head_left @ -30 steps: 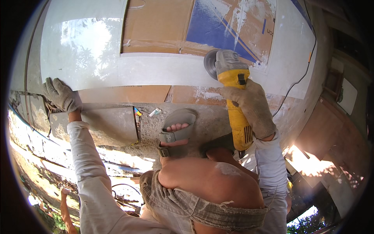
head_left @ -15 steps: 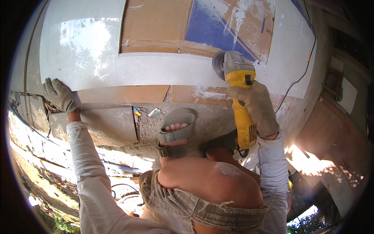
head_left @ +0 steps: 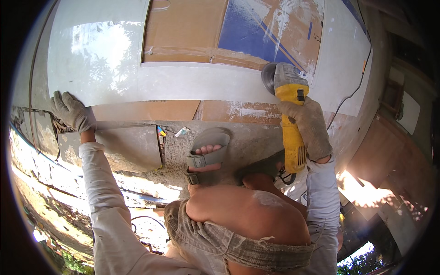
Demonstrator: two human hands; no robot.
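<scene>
A yellow and grey angle grinder (head_left: 293, 95) is in my right hand (head_left: 312, 126), whose gloved fingers wrap round its body. Its disc (head_left: 269, 78) stands on edge at the near strip of a pale, glossy panel (head_left: 183, 82); whether it touches the surface I cannot tell. A large rectangular opening in that panel shows brown and blue cardboard (head_left: 181, 30), with white dust streaked over its right part. Far to the left, my gloved left hand (head_left: 72, 111) lies flat on the panel's near corner, fingers extended and holding nothing.
My sandalled foot (head_left: 208, 149) rests on rough ground just short of the panel. Left of it lie a small white tube (head_left: 182, 131) and a grey slab (head_left: 123, 146). A dark cable (head_left: 348, 95) runs along the right side. Brown boards (head_left: 380, 149) lean at the far right.
My right hand has carried the angle grinder a short way to the right and slightly nearer along the panel's strip. My left hand stays in place.
</scene>
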